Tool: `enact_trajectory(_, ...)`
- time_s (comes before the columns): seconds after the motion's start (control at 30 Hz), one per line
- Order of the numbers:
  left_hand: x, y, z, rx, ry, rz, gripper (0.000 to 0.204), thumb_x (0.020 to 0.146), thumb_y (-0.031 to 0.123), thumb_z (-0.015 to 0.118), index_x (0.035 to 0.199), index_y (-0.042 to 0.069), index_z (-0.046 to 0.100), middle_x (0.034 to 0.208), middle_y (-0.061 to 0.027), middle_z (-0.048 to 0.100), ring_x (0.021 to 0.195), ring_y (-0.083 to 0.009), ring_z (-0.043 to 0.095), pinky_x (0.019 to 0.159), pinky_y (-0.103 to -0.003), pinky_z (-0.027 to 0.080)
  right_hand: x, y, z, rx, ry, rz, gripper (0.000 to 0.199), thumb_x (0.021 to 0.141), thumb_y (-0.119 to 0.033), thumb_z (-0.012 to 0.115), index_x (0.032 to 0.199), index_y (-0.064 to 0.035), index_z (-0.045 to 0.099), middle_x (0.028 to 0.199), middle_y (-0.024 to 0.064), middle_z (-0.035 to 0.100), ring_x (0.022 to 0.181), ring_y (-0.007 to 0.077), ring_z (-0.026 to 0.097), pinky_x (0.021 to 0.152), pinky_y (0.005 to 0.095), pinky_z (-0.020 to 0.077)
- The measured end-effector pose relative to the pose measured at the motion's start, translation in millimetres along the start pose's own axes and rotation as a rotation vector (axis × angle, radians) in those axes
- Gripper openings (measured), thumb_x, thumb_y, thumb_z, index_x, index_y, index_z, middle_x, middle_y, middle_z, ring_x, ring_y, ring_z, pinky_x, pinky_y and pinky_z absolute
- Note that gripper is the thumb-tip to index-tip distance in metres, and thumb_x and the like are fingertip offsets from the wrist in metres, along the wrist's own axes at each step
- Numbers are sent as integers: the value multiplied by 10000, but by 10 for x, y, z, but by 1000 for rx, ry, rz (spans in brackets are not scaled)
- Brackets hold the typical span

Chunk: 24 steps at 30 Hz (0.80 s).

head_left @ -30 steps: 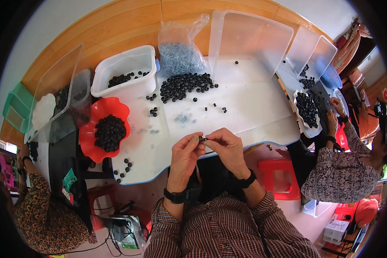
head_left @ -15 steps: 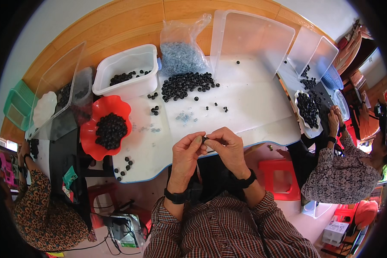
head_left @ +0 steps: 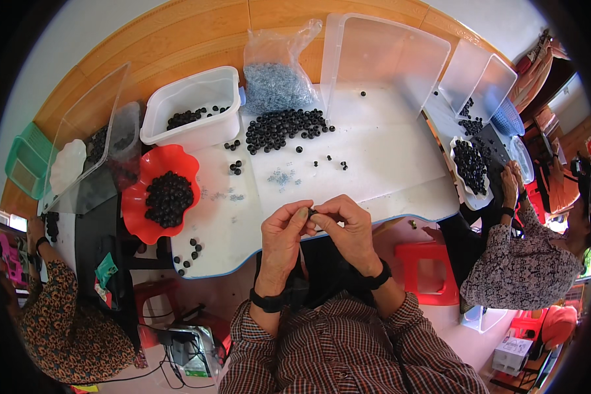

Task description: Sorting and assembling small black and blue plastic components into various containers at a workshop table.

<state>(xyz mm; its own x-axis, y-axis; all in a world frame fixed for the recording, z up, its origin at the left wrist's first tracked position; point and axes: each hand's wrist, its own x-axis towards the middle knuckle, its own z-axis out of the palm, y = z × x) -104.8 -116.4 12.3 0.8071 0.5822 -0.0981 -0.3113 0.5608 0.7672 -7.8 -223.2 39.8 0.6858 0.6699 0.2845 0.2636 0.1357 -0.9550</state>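
Note:
Just over the table's near edge, my left hand [head_left: 282,238] and my right hand [head_left: 350,235] meet, fingertips pinched together. Between them sits a small black round piece [head_left: 312,212], mostly covered by the fingers. Beyond the hands, tiny clear bluish pieces [head_left: 283,176] lie scattered on the white table [head_left: 374,157]. A few loose small black parts [head_left: 344,165] rest to their right. Farther back spreads a pile of black round pieces [head_left: 276,133]. To the left, a red scalloped bowl [head_left: 132,209] holds many more of them.
A white tub [head_left: 189,139] with black pieces stands at back left, beside a plastic bag of bluish pieces [head_left: 276,88]. A translucent bin [head_left: 391,62] stands on its side at the back. Co-workers sit left and right; a red stool [head_left: 428,299] is at lower right.
Both hands stay together at nearly the same spot, with the small black piece still pinched between them. Only a very slight shift of the fingers shows.

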Motion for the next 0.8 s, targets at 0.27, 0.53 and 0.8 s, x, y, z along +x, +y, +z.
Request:
enact_trajectory(0.27,1,14,-8,-35,26,2,198,940,93,607,1084,-38,641,867,-63,655,705,-115,593,647,-246,505,-18,52,12,-5,-17,-12,89,856,32,653,945,30,651,904,90,623,788,139,674,686,243,561)
enact_trajectory(0.53,7,8,-14,-68,6,-25,198,952,111,593,1073,-37,646,836,-62,650,697,-117,589,642,-246,495,-18,50,5,-10,-8,3,72,863,28,642,935,28,641,894,84,624,773,129,666,671,242,546)
enact_trajectory(0.8,4,10,-11,-61,4,-25,210,958,127,587,1074,-37,649,823,-57,642,702,-123,582,660,-254,494,-7,-29,12,-89,-24,-55,57,853,47,639,907,36,625,869,88,623,718,134,677,628,234,542)
